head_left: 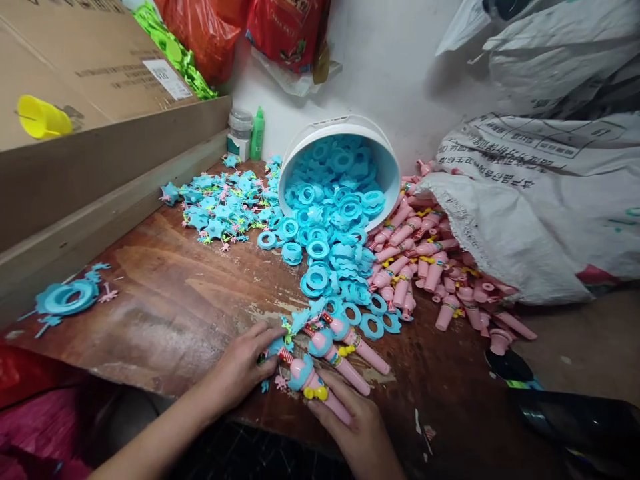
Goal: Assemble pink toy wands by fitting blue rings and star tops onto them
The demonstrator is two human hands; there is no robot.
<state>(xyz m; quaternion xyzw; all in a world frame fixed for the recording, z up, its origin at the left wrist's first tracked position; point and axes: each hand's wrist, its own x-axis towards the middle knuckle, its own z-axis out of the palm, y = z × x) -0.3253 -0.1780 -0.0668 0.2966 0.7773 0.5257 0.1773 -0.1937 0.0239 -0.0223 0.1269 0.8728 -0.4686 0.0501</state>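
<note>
On the table [165, 287]: toward the wall [400, 73], bucket [391, 177] on its side, rings [350, 257] inside and before its mouth. Left, small pieces [215, 227] in a heap; behind these, jar [240, 137] and bottle [257, 133] side by side. Right, piled wands [407, 233] at the mouth of the sack [525, 213]. In front, three more wands [333, 350] side by side, nearest one in the right hand [345, 420], tip beside the left hand [250, 367].

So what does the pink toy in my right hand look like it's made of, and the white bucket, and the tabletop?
The pink toy looks like hard plastic, smooth and slightly glossy on its rounded top. The white bucket is probably molded plastic, given its even, smooth rim. The tabletop seems to be wood or veneer, worn, with brown grain and scuffed patches.
</note>
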